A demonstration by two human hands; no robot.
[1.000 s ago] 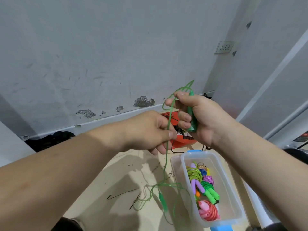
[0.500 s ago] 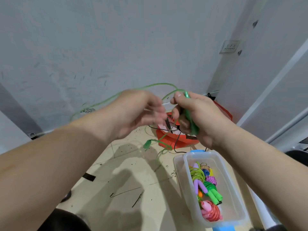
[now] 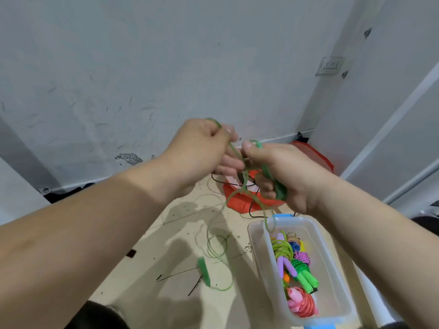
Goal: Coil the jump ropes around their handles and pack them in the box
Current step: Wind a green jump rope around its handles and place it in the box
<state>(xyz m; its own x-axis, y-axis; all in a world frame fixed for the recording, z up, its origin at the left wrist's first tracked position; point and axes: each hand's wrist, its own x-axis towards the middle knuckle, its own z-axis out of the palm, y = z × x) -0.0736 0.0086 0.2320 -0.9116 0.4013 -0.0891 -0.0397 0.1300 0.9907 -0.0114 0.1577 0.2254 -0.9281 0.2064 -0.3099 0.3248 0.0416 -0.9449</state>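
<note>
Over the tan floor (image 3: pixel 240 276), one loose green handle (image 3: pixel 204 271) hangs low at the left. One left hand (image 3: pixel 204 148) pinches the thin green plastic jump rope (image 3: pixel 234 150). One right hand (image 3: pixel 287 172) grips the second green handle (image 3: pixel 279 189) tight. One clear plastic box (image 3: pixel 256 245) at the right holds at least three coiled ropes (image 3: pixel 282 251).

Forearms raised, left hand (image 3: pixel 204 150) pinching — right hand (image 3: pixel 287 176) fisted, thumb on top, close together

Free box (image 3: pixel 332 281) room beside coiled ropes (image 3: pixel 283 252)
</note>
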